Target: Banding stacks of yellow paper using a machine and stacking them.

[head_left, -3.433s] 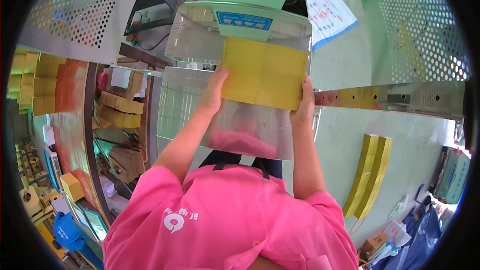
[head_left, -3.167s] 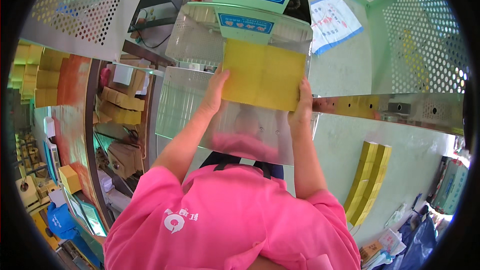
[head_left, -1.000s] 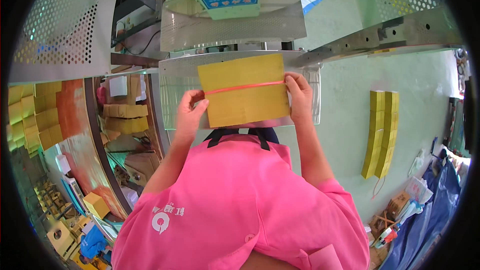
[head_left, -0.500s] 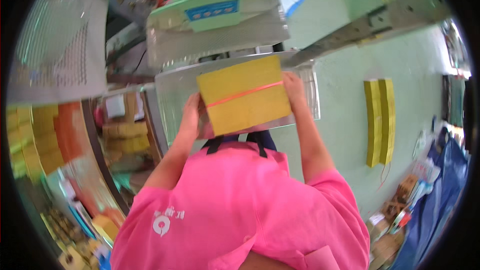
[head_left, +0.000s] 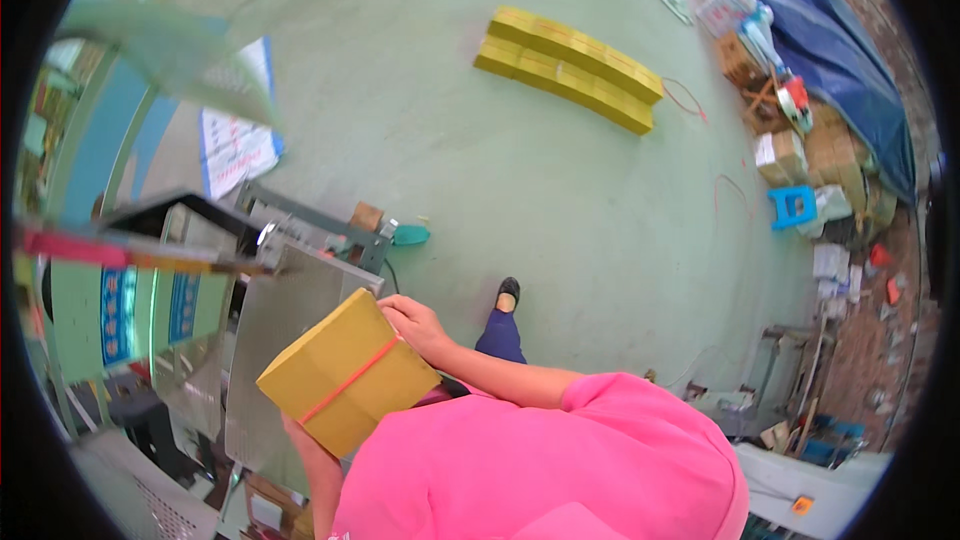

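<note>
A yellow block-shaped bundle (head_left: 347, 370) with a red band around its middle is held in front of my body, tilted. My right hand (head_left: 413, 325) grips its far right side, fingers closed against the edge. On the opposite side my left hand (head_left: 296, 432) supports it near the lower left; most of its fingers are hidden under or behind the bundle. Beneath and beyond the bundle is the grey metal table (head_left: 290, 290) of a machine.
Two rows of yellow blocks (head_left: 565, 65) stand on the green floor (head_left: 540, 200). To the left are machine parts with green covers (head_left: 75, 315). A blue tarp (head_left: 830, 50), cardboard boxes (head_left: 780, 157) and a blue stool (head_left: 793, 207) line the right side.
My body has turned to the right, so the machine now lies at the left and more floor shows. The banded bundle has come along in both hands, away from over the metal table's middle.
</note>
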Motion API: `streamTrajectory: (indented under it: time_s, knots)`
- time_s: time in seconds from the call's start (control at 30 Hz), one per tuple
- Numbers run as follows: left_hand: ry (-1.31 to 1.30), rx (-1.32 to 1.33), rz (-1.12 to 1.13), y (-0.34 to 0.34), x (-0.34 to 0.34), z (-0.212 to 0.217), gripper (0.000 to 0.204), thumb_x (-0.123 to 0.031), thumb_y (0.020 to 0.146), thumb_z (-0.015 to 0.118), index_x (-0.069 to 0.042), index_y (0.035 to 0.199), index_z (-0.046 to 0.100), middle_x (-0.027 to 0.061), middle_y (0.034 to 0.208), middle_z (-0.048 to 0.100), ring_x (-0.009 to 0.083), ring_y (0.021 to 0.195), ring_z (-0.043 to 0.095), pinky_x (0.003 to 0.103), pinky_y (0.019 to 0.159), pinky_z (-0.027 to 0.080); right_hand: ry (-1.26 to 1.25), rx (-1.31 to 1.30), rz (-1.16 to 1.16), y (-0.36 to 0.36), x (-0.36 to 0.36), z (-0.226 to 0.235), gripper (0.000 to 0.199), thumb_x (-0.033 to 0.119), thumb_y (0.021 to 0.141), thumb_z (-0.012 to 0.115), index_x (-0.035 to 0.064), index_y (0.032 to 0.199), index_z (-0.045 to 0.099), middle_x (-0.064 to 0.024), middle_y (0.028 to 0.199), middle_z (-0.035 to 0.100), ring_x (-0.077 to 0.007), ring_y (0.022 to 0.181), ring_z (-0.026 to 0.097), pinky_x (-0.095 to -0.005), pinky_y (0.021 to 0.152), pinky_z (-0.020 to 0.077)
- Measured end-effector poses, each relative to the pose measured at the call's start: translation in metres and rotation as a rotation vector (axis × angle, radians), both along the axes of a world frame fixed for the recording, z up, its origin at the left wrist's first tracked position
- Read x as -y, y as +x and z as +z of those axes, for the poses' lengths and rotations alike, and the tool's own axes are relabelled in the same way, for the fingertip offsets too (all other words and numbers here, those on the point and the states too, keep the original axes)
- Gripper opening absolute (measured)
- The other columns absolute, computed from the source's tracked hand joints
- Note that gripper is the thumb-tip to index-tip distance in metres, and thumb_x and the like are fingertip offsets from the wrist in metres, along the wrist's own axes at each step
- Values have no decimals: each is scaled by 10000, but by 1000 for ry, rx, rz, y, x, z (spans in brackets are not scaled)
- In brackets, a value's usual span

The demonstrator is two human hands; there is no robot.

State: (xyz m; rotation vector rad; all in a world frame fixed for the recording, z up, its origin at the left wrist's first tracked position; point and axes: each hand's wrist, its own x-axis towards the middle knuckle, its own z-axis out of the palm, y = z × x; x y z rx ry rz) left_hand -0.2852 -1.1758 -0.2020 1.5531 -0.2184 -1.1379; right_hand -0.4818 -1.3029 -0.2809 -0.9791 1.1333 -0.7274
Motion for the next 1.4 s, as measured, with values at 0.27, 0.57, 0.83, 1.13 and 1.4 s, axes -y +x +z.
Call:
streamTrajectory:
  time_s: [0.27,0.57,0.83,1.13,1.4]
  knots:
    - [17,-239,-345,-187,144,-41,410,-381,967,482,-73,1231,543,72,1142,614,205,1011,624,355,833,524,243,177,-363,-252,50,-11,259,211,1003,493,30,1154,598,-5,979,612,-92,914,549,-256,805,461]
    - [31,-284,-506,-336,307,-46,365,-339,977,472,-63,1198,561,55,1117,619,167,959,618,328,821,513,267,217,-587,-392,152,-19,310,278,995,477,33,1147,591,-19,956,612,-112,893,552,-270,796,459]
    - [161,-310,-534,-381,481,-72,394,-360,987,444,-38,1163,587,51,1080,629,164,968,610,307,832,500,421,254,-561,-434,319,-24,363,341,958,492,22,1072,623,-70,1007,634,-141,900,589,-300,782,496]
    - [139,-227,-762,-417,761,-109,448,-409,1004,405,-47,1206,576,50,1096,622,157,988,593,314,855,495,580,474,-756,-459,552,-61,355,334,946,512,29,1109,590,-74,1019,634,-171,915,623,-343,777,526]
    - [301,-288,-695,-468,937,-191,488,-443,1009,396,-49,1254,548,59,1185,605,166,1063,583,337,919,475,604,431,-835,-504,747,-145,397,363,961,498,43,1188,558,-81,1111,620,-197,982,616,-354,826,522]
